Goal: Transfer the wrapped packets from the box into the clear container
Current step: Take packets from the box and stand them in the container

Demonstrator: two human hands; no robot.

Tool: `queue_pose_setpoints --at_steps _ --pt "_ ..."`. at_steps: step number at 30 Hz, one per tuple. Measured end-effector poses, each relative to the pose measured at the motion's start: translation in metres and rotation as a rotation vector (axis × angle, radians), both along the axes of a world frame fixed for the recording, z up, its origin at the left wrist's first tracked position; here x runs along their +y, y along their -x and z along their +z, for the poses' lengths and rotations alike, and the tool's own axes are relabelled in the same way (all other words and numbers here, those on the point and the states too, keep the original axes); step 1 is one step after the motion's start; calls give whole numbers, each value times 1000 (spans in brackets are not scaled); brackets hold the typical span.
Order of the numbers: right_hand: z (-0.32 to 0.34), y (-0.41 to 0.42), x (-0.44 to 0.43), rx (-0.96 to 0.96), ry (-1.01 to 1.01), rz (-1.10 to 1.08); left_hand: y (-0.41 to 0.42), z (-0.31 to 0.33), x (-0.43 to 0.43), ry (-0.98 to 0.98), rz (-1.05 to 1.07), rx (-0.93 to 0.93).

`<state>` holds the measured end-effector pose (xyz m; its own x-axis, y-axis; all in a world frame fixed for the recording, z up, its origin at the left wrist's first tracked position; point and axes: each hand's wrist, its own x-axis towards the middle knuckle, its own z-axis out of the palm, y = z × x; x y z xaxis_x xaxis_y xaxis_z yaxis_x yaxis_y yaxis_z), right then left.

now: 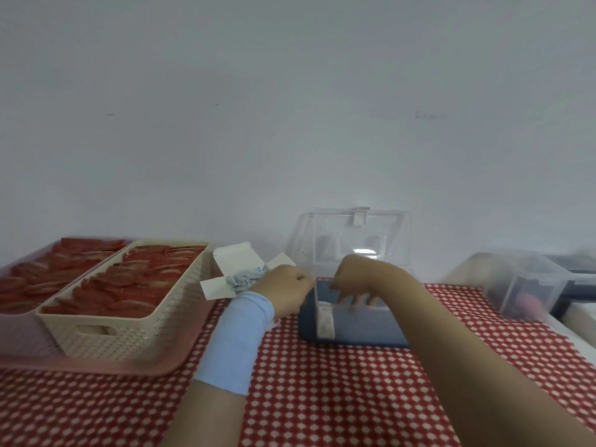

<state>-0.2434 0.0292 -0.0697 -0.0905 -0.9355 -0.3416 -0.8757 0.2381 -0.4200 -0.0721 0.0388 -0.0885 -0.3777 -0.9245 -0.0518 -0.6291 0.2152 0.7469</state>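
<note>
1. The left hand (287, 285) pinches the near-left corner edge of the clear container (358, 330).
2. The right hand (358, 275) dips inside, fingers pointing down; whether that grip holds anything, nobody can tell.
3. Wrapped packets (245, 279) lie in the open box (232, 256) just left of the container, on the bench (322, 398).

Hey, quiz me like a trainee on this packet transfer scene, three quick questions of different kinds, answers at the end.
1. The right hand reaches into: A) the white cardboard box, B) the clear plastic container with the dark blue base.
2. True or false: that container's lid is shut.
3. Fill in: the cream perforated plastic basket sits on a pink ____.
Key: 1 B; 2 false, the lid stands open; 3 tray.
</note>
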Motion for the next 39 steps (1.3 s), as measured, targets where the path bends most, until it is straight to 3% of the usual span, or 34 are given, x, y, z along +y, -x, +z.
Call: queue_pose_setpoints --at_steps 3,5,7,9,13,20,27,29,32,35,39 --pt "19 -7 0 -4 408 -39 -24 20 -4 77 67 180" --pt "32 -24 4 -72 610 -16 -47 27 -9 262 162 133" --pt "38 -44 13 -105 671 124 -65 19 -18 377 247 4" --pt "35 -64 14 -69 651 273 -78 12 -18 367 243 -190" --pt "15 -85 2 72 596 334 -86 2 -16 308 173 -479" --pt "1 -106 -11 263 467 324 -89 -9 -24 345 110 -329" --pt "-4 -109 -20 353 461 247 -90 -4 -26 284 127 -174" --pt "-3 -111 -19 360 467 262 -89 -3 -26 266 159 -70" --pt "-1 -111 -15 380 505 343 -87 -3 -26 280 192 -78" --pt "0 -107 -12 334 576 365 -84 -1 -24 312 187 -135" --pt "3 -90 -10 59 687 278 -82 3 -21 318 182 -131"
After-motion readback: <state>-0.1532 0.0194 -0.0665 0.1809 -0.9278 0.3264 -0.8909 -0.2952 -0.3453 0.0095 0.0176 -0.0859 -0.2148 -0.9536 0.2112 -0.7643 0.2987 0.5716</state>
